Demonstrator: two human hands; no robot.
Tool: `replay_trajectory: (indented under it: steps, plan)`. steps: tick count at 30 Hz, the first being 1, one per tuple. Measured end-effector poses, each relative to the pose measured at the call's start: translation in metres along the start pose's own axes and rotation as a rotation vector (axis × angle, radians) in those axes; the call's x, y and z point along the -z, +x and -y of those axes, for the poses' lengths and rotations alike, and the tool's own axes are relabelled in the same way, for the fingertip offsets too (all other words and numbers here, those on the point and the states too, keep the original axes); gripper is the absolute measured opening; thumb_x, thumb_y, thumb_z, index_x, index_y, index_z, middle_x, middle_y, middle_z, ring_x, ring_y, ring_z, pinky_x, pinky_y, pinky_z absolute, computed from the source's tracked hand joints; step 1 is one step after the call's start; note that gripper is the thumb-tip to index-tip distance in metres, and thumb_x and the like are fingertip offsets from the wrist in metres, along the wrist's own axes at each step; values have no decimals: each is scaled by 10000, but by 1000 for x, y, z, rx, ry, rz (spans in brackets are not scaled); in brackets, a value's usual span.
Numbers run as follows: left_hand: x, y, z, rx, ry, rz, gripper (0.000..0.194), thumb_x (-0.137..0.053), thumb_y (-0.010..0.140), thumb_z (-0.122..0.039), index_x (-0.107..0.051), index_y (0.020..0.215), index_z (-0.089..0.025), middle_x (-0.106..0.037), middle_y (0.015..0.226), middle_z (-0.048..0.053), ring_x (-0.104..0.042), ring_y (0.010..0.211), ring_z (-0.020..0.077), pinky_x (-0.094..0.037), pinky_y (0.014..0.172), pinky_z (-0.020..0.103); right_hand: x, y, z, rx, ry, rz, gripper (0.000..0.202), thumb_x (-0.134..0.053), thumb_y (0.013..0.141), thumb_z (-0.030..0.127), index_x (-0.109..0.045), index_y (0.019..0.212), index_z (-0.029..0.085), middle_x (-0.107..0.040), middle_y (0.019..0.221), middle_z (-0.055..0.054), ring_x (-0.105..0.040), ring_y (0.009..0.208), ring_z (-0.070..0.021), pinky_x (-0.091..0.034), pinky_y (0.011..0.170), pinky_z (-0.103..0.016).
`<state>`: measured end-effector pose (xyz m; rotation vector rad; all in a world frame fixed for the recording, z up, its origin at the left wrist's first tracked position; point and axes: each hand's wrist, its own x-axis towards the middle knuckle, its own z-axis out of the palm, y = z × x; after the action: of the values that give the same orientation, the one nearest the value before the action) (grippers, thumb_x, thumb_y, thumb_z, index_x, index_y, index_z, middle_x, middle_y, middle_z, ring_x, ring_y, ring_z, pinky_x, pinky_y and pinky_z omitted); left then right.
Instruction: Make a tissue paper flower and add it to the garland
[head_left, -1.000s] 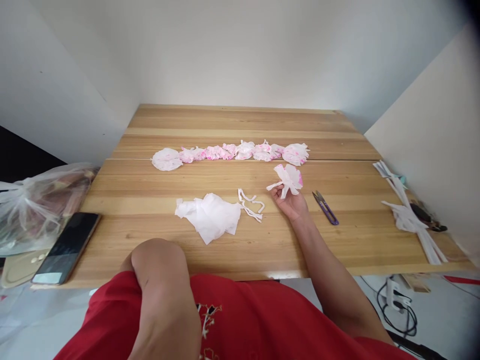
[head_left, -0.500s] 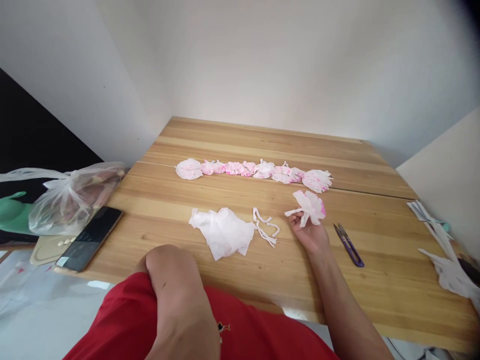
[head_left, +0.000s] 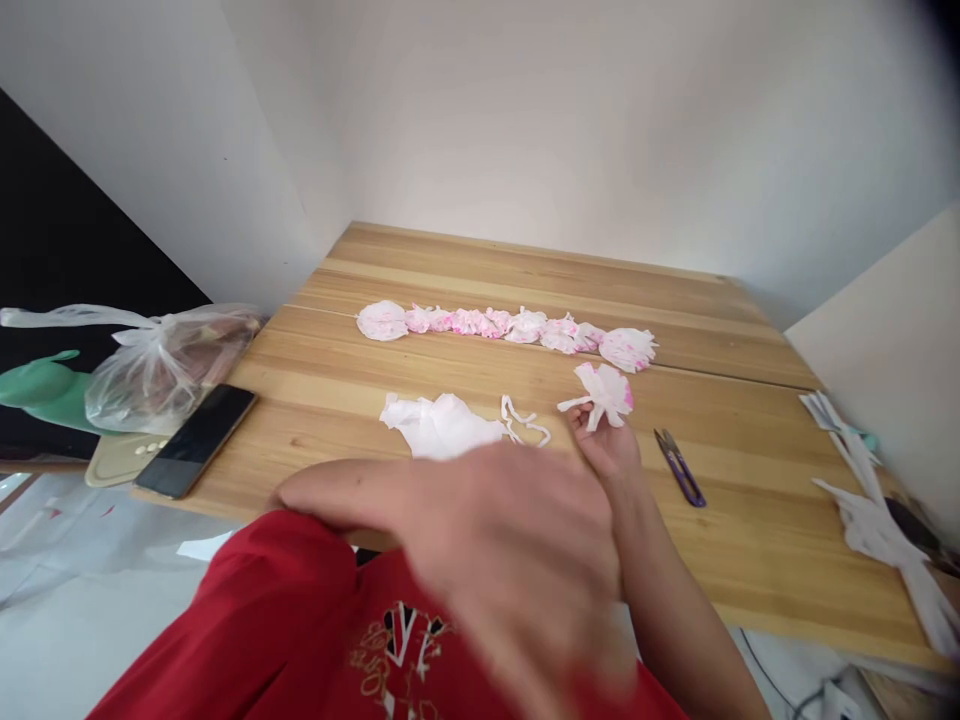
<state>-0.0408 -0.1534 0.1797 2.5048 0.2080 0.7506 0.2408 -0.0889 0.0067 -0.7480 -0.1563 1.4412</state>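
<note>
My right hand [head_left: 609, 448] is closed on the base of a white paper flower [head_left: 609, 390] with pink edges, held just above the wooden table. My left hand [head_left: 525, 550] hangs close to the camera in front of my red shirt, smeared by motion so its fingers cannot be made out. Partly covered by it, a white crumpled sheet of thin paper [head_left: 442, 425] lies on the table. Next to that sheet are thin white strips [head_left: 531, 432]. Purple-handled thread snips [head_left: 681, 470] rest to the right of my right hand.
A row of pink-and-white paper flowers [head_left: 480, 324] stretches across the table [head_left: 465, 265] near its back. At the left edge are a black phone [head_left: 196, 440], a tied clear plastic bag [head_left: 161, 365] and a green object [head_left: 45, 390]. White paper strips [head_left: 862, 510] lie at the right edge.
My left hand has come up from the lower left and swung right across my front. My right hand still holds the paper flower. The whole view has shifted slightly.
</note>
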Motion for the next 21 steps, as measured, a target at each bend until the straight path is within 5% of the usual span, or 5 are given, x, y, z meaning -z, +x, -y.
replay_trajectory:
  steps: [2, 5, 8, 16, 21]
  plan:
    - [4, 7, 36, -40, 11, 80, 321, -446, 951, -505, -664, 1047, -290, -711, 977, 36, -642, 949, 165, -512, 875, 310, 1, 0, -1, 11, -4, -9, 168, -508, 885, 147, -636, 781, 180, -661, 688, 9, -606, 605, -97, -560, 580, -227]
    - [4, -7, 93, 172, 305, 113, 305, -449, 973, -376, -653, 1081, -176, -675, 1142, 120, -597, 1082, 241, -452, 960, 417, 3, 1, -3, 20, -12, -16, 189, -495, 894, 139, -634, 771, 172, -665, 688, 1, -618, 604, -96, -563, 580, -223]
    - [-1, -38, 127, 411, 509, 181, 287, -498, 952, -334, -646, 1119, -153, -588, 1307, 156, -522, 1221, 287, -380, 1038, 473, 3, 1, -3, 18, -14, -1, 194, -491, 900, 132, -634, 775, 175, -664, 681, 3, -627, 599, -97, -574, 593, -232]
    - [-41, -83, 111, 610, 388, 358, 630, -513, 881, -604, -432, 1432, -310, -387, 1514, 129, -312, 1408, 358, -210, 1126, 603, 2, -1, -4, 18, -1, 13, 215, -470, 912, 141, -628, 771, 180, -671, 677, 5, -621, 596, -93, -574, 577, -227]
    - [-60, -99, 99, 630, 407, 396, 574, -475, 907, -589, -479, 1401, -297, -308, 1567, 119, -209, 1466, 344, -130, 1158, 599, -1, -4, -5, 25, -10, 0, 260, -423, 928, 136, -622, 764, 172, -660, 659, -2, -612, 572, -88, -561, 557, -212]
